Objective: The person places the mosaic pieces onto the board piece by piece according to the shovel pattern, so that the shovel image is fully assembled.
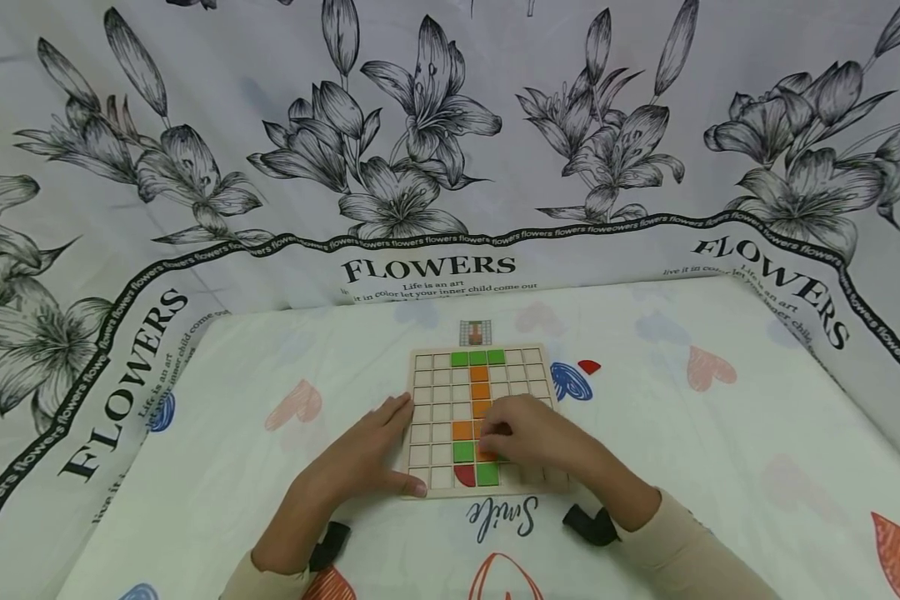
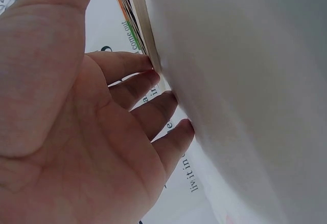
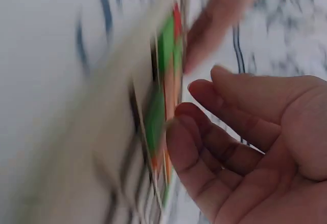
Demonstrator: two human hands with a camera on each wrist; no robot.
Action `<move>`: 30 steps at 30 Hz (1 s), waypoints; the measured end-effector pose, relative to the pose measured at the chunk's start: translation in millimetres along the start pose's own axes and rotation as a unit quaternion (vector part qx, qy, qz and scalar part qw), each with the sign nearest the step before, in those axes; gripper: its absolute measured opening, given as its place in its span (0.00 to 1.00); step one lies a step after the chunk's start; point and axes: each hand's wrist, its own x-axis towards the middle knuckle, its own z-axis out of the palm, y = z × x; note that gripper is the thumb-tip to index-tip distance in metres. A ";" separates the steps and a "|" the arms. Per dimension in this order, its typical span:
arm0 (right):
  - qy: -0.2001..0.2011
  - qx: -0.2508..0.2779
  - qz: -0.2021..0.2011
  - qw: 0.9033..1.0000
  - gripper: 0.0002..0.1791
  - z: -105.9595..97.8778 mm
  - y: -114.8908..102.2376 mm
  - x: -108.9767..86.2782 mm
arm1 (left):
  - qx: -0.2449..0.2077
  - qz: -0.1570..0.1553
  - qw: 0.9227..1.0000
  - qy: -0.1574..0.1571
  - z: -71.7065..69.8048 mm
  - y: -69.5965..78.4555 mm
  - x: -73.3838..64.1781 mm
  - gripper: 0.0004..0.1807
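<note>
A wooden grid board [image 1: 431, 390] lies on the table, with green, orange and red tiles in some squares. My left hand [image 1: 363, 450] rests against the board's left side, its fingers along the edge and its thumb at the near corner. In the left wrist view, the straight fingertips [image 2: 168, 98] touch that edge. Over the board's lower middle, my right hand [image 1: 528, 429] has its fingers curled, pinching an orange tile [image 1: 487, 455] low over the grid. In the right wrist view the board is blurred, and my right-hand fingertips [image 3: 179, 121] hide what lies between them.
A small printed pattern picture [image 1: 476, 332] lies behind the board. To the right is a red quarter-circle piece [image 1: 588, 366]. Black wrist straps [image 1: 591, 525] show below both hands. Flower-printed fabric [image 1: 420, 125] rises behind the table's far edge.
</note>
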 end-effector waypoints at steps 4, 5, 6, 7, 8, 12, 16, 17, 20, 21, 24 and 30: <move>0.099 -0.069 0.042 0.992 0.05 -32.3 30.3 -1.7 | 0.005 0.000 1.000 -0.001 0.0 1.1 1.5 0.68; 0.122 -0.092 0.054 0.987 0.07 -39.9 39.5 -2.4 | 0.003 0.000 1.000 0.000 -0.1 1.3 1.6 0.68; 0.141 -0.114 0.066 0.981 0.10 -47.1 48.1 -3.5 | 0.004 -0.001 1.000 -0.001 -0.1 1.3 1.7 0.68; 0.154 -0.132 0.083 0.976 0.12 -53.2 56.1 -5.1 | 0.002 0.000 1.000 0.000 -0.3 1.5 1.6 0.68; 0.161 -0.146 0.098 0.971 0.14 -58.5 63.6 -6.7 | 0.004 -0.002 1.000 -0.002 -0.3 1.5 1.7 0.68; 0.142 -0.162 0.144 0.966 0.18 -72.1 82.8 -11.7 | 0.000 -0.002 1.000 -0.002 0.1 0.9 1.4 0.69; 0.120 -0.152 0.179 0.965 0.13 -77.3 87.7 -13.8 | -0.005 -0.006 1.000 -0.004 0.1 0.0 1.9 0.69; 0.115 -0.150 0.187 0.964 0.11 -78.4 87.1 -14.3 | -0.006 -0.006 1.000 -0.003 0.0 -0.3 1.8 0.69; 0.100 -0.128 0.198 0.967 0.13 -81.8 87.8 -15.4 | -0.006 -0.006 1.000 -0.002 0.0 -0.8 1.4 0.69; 0.097 -0.122 0.197 0.968 0.14 -83.3 88.9 -16.2 | -0.005 -0.006 1.000 -0.002 0.2 -0.9 1.2 0.68; 0.098 -0.100 0.186 0.972 0.15 -87.2 94.0 -18.6 | -0.004 -0.003 1.000 -0.002 0.0 -0.3 0.7 0.68; 0.087 -0.080 0.150 0.982 0.14 -88.4 101.4 -21.0 | 0.001 -0.004 1.000 -0.002 0.9 0.2 1.1 0.69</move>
